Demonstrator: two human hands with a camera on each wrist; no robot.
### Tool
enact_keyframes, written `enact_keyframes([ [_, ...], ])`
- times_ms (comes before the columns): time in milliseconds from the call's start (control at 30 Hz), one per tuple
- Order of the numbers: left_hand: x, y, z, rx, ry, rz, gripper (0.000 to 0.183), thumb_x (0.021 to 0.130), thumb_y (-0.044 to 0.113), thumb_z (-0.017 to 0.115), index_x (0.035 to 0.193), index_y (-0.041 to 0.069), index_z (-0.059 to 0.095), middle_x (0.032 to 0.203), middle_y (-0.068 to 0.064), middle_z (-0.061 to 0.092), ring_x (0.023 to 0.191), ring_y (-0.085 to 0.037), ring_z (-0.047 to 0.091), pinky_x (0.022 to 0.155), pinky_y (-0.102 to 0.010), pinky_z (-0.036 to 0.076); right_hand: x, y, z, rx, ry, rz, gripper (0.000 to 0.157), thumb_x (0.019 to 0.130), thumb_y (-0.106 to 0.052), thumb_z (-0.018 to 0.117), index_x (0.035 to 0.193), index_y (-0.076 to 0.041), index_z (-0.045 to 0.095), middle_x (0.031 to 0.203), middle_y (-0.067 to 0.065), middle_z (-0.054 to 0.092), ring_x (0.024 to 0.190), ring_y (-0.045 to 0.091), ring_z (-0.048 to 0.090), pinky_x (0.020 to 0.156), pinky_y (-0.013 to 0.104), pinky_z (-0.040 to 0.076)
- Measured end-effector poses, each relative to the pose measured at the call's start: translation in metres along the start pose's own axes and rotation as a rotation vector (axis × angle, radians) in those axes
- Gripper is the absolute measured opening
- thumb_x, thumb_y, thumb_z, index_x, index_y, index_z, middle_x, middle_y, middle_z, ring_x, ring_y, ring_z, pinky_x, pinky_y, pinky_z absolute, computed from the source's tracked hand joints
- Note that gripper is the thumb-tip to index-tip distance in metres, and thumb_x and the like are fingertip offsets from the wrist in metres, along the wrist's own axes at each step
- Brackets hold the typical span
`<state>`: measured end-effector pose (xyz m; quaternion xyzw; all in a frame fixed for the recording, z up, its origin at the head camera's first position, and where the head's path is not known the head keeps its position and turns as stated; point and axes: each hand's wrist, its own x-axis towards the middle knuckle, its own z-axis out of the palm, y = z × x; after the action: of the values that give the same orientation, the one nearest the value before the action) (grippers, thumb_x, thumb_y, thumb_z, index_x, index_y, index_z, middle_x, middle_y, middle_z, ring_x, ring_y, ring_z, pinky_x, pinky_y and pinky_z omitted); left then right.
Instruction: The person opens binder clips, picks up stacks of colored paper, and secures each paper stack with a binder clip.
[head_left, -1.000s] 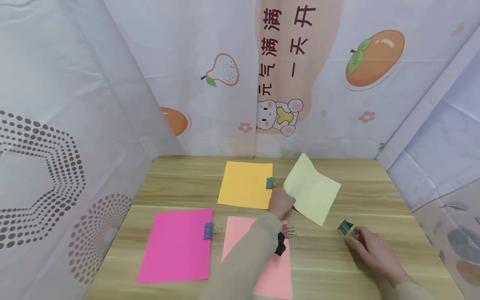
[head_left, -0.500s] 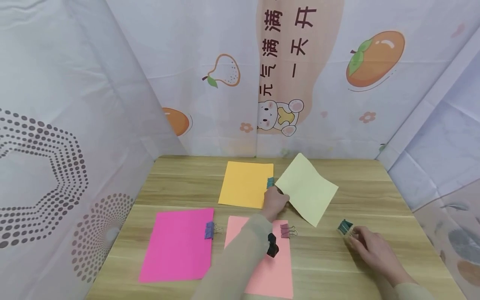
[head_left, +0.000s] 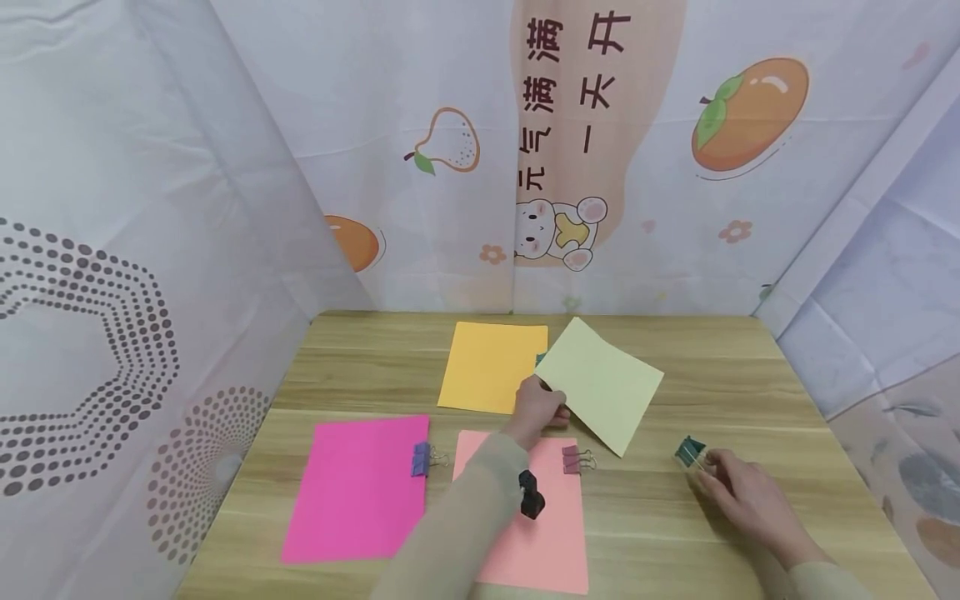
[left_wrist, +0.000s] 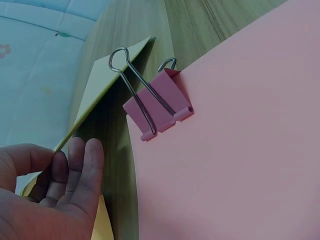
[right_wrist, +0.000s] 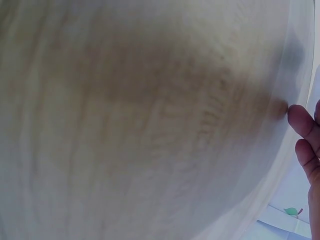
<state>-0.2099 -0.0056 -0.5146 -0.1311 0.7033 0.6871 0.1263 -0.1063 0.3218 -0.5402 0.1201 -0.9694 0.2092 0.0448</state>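
My left hand [head_left: 537, 408] pinches the near-left edge of a pale yellow stack of paper [head_left: 603, 383], thumb above and fingers beneath. The stack is tilted, and its left corner overlaps the orange-yellow paper [head_left: 491, 367] and covers most of that paper's teal clip. In the left wrist view the thumb and forefinger meet at the pale stack's edge [left_wrist: 90, 107]. At the right, my right hand [head_left: 753, 500] holds a teal binder clip [head_left: 690, 451] by its wire handles, close over the table. The right wrist view shows only some fingertips [right_wrist: 302, 120]; the clip is out of that frame.
Below the left forearm lies pink paper [head_left: 547, 542] with a mauve binder clip [head_left: 572, 460] on its right edge. Magenta paper [head_left: 360, 492] with a purple clip [head_left: 421, 459] lies at left. Curtains [head_left: 637, 208] enclose the wooden table [head_left: 750, 367] behind and at both sides.
My left hand has moved left with the pale yellow paper, which has turned and now overlaps the orange-yellow paper's right edge. The right hand and its clip have stayed almost still.
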Motion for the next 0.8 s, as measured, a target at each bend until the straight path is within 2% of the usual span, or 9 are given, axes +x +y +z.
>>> enact_keyframes([
  [267, -0.003, -0.003, -0.009, -0.065, -0.034, 0.001, 0.006, 0.092, -0.003, 0.058, 0.097, -0.002, 0.059, 0.078, -0.014, 0.067, 0.072, -0.029, 0.074, 0.076, -0.045, 0.063, 0.0, -0.003, -0.001, 0.006, -0.006, 0.004, 0.033, 0.098, -0.022, 0.067, 0.116, 0.005, 0.062, 0.083, 0.003, 0.063, 0.072, 0.016, 0.055, 0.061, 0.038, 0.047],
  [500, -0.007, -0.002, -0.018, -0.14, -0.064, -0.009, 0.006, 0.093, -0.002, 0.06, 0.099, -0.004, 0.061, 0.079, -0.018, 0.07, 0.07, -0.026, 0.074, 0.078, -0.044, 0.062, 0.001, -0.005, -0.002, 0.002, 0.021, -0.018, 0.03, 0.096, -0.02, 0.069, 0.113, 0.004, 0.063, 0.079, 0.0, 0.061, 0.069, 0.015, 0.052, 0.058, 0.037, 0.045],
  [667, -0.007, -0.005, -0.025, -0.195, -0.076, -0.019, 0.007, 0.094, -0.002, 0.063, 0.1, -0.003, 0.059, 0.081, -0.021, 0.07, 0.077, -0.032, 0.075, 0.079, -0.043, 0.062, 0.002, -0.008, -0.003, -0.003, 0.029, -0.033, 0.026, 0.095, -0.019, 0.07, 0.11, 0.001, 0.065, 0.076, -0.003, 0.059, 0.067, 0.012, 0.05, 0.056, 0.033, 0.043],
  [800, -0.008, -0.007, -0.031, -0.25, -0.098, -0.013, 0.009, 0.095, -0.001, 0.064, 0.1, -0.001, 0.056, 0.084, -0.021, 0.069, 0.083, -0.034, 0.075, 0.084, -0.045, 0.061, 0.004, -0.011, -0.005, 0.0, 0.036, -0.046, 0.024, 0.095, -0.019, 0.07, 0.109, 0.0, 0.066, 0.075, -0.004, 0.058, 0.068, 0.014, 0.051, 0.057, 0.034, 0.043],
])
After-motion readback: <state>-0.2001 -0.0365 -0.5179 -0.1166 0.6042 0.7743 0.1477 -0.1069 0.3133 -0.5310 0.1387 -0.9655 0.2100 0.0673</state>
